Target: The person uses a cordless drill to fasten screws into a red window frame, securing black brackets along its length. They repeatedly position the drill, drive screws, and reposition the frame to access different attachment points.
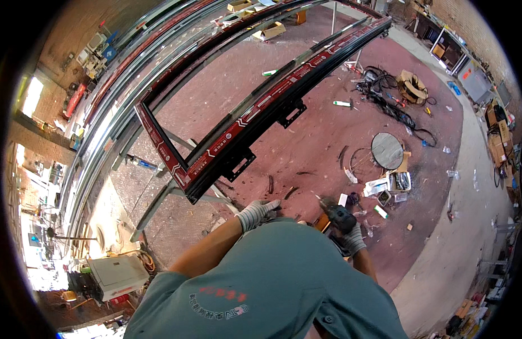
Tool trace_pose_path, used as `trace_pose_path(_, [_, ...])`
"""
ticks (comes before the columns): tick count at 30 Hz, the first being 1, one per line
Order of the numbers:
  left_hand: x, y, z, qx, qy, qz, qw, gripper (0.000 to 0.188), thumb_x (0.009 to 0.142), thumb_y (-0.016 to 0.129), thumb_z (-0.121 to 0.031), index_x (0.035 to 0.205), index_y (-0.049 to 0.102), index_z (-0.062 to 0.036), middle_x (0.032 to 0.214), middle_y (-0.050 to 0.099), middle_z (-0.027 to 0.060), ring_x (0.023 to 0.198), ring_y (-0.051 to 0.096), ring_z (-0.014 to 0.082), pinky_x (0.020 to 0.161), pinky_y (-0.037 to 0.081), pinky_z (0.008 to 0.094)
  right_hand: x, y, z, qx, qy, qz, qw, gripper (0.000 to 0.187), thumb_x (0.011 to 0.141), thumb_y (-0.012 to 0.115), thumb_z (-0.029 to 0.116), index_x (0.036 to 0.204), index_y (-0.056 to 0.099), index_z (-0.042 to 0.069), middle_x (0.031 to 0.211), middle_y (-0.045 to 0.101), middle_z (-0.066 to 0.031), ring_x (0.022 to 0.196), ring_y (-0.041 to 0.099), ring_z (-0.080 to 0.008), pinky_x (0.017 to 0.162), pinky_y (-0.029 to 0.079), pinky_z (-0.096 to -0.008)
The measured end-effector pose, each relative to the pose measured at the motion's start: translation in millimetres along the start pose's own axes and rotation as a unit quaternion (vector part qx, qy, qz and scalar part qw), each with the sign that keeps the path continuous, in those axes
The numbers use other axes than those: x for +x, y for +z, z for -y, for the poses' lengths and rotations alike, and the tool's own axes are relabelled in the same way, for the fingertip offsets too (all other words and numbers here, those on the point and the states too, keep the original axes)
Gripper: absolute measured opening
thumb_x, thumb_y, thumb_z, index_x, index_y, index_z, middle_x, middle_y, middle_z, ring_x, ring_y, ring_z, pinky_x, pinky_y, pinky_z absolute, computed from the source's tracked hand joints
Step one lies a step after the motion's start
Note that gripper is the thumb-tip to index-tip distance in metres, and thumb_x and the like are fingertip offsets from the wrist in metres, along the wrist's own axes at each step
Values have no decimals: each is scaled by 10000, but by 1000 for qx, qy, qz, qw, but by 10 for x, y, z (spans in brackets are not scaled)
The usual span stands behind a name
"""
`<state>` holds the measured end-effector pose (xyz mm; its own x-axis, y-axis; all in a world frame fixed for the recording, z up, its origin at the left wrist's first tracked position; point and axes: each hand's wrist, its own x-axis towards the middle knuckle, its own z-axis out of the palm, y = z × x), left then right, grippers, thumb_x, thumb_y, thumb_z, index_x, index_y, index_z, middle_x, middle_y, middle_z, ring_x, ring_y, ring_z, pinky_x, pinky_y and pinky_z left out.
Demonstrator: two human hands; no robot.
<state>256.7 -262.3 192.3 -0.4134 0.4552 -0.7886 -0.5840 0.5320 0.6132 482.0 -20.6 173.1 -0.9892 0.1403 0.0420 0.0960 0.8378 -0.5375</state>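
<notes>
My left hand [256, 214], in a pale striped work glove, is held low in front of my body. Its fingers stretch out to the right, and I see nothing in them. Around a dark cordless drill [339, 216] closes my gloved right hand [354, 239]; the drill's thin bit points forward and left. Beyond my left hand lies a large rectangular metal frame [261, 104], dark with red printed film along its bars. Black slotted brackets [293, 113] stick out from its near long side. My body hides part of the area between my hands.
Metal stand legs [151, 212] are under the frame's near left corner. Long metal profiles [111, 110] lie along the left. On the red floor to the right are a round disc [387, 151], an opened carton [399, 179], tangled black cables [385, 104] and scattered scraps.
</notes>
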Motion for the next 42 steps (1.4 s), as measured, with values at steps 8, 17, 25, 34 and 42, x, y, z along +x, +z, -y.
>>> trace_pose_path(8, [-194, 304, -572, -190, 122, 35, 973, 304, 920, 576, -388, 875, 623, -91, 590, 508, -34, 458, 440, 80, 409, 325, 221, 465, -309, 494, 38, -55, 26, 997, 392, 794, 699, 252, 1135, 597, 87, 1037, 656, -38, 960, 633, -173, 845, 505, -309])
trace_pose_path(17, [-496, 146, -602, -265, 104, 82, 955, 144, 878, 650, -284, 867, 624, -143, 531, 421, -68, 386, 321, 71, 379, 252, 235, 490, -360, 667, 463, 85, 153, 869, 502, 919, 370, 224, 1370, 372, 4, 1348, 438, -212, 1244, 466, -296, 1089, 352, -396])
trace_pose_path(25, [-373, 143, -568, -301, 71, -26, 951, 245, 949, 505, -320, 884, 617, -113, 513, 444, -51, 372, 369, 93, 345, 315, 237, 367, -220, 518, 435, 18, 116, 893, 472, 923, 382, 190, 1360, 379, 12, 1325, 457, -192, 1208, 491, -280, 1050, 381, -385])
trace_pose_path(34, [-148, 56, -419, -514, 108, 101, 845, 289, 841, 487, -35, 1110, 539, 55, 1024, 616, 204, 931, 606, 303, 827, 527, 370, 374, -370, 657, 364, 35, 87, 927, 441, 917, 422, 190, 1324, 420, 20, 1280, 497, -167, 1157, 524, -259, 995, 418, -368])
trace_pose_path(42, [-71, 90, -403, -412, 256, 180, 856, 447, 818, 451, 156, 1247, 472, 30, 1255, 541, 194, 1174, 530, 307, 972, 480, 341, 420, -260, 661, 305, 15, 75, 949, 413, 913, 458, 191, 1292, 457, 27, 1241, 533, -145, 1112, 553, -241, 946, 451, -352])
